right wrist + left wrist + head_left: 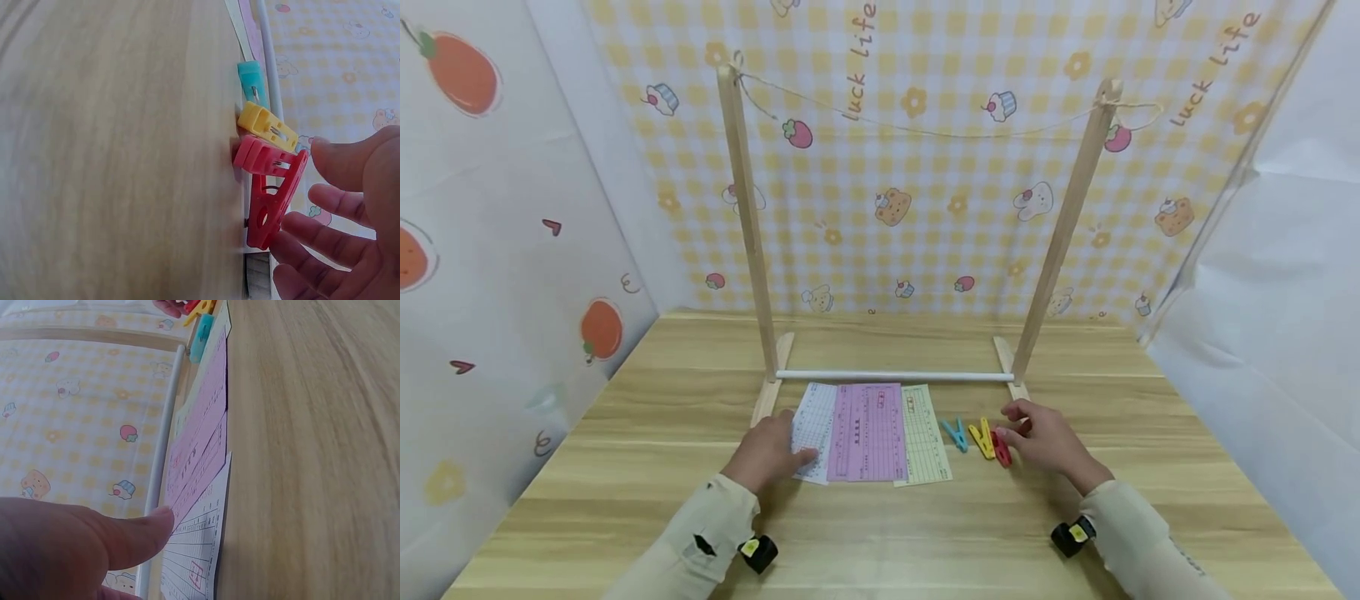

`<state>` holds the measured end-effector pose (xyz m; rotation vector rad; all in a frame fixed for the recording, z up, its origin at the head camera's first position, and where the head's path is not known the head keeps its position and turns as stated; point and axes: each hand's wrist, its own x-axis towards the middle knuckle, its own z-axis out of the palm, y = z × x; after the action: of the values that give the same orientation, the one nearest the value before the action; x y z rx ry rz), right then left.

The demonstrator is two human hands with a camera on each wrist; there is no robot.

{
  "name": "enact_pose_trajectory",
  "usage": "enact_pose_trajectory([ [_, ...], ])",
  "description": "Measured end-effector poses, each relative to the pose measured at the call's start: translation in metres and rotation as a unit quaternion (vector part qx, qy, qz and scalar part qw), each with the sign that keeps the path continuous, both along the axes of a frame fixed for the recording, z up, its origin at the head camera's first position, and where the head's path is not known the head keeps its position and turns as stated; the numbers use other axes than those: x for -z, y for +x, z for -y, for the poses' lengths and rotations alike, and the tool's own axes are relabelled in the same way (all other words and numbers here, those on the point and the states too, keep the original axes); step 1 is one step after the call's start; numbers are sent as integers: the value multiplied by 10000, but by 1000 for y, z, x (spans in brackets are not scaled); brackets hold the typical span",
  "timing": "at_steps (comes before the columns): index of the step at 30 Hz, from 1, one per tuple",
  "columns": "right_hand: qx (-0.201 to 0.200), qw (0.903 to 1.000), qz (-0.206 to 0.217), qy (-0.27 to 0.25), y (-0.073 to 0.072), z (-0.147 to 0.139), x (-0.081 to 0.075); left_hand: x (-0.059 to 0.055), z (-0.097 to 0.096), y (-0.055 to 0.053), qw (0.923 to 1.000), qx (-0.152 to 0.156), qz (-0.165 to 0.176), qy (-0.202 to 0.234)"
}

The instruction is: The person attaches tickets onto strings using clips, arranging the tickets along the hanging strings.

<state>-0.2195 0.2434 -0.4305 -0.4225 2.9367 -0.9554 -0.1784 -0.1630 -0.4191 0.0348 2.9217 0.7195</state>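
Observation:
My left hand (766,450) is at the left side of a white printed slip (813,423), its thumb extended over the paper. Two overlapping purple slips (877,437) lie beside it, partly covering the white one, and a pale yellow-green slip (929,442) peeks out at their right. At the right, my right hand (1051,437) surrounds a red clothespin (273,194) loosely. Its thumb is apart from the clip, and a fingertip sits right at the clip's end. A yellow clothespin (981,439) and a blue clothespin (956,435) lie just left of the red one.
Behind the slips stands a wooden frame with a left post (748,225), a right post (1063,233) and a white bottom rod (895,377). A thin string (917,129) sags between the post tops. Patterned cloth (955,242) hangs behind the wooden table (880,542).

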Motion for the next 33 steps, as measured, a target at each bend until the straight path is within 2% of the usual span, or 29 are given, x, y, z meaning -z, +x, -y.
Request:
enact_pose_trajectory([
  [10,-120,9995,-85,279,-4,0,2,3,-7,-1,9995,-279,77,-103],
  [16,-362,9984,-312,295,-5,1,6,6,-8,-2,9986,-202,-147,-463],
  [21,-466,9978,-400,233,-5,0,7,6,-6,-4,9982,-161,-214,-539],
  [29,-579,9973,-405,218,-2,1,10,10,-3,-2,9994,-269,-103,-166],
  [33,-500,9980,-349,178,-1,2,6,9,-2,-6,9993,-322,-159,-55],
])
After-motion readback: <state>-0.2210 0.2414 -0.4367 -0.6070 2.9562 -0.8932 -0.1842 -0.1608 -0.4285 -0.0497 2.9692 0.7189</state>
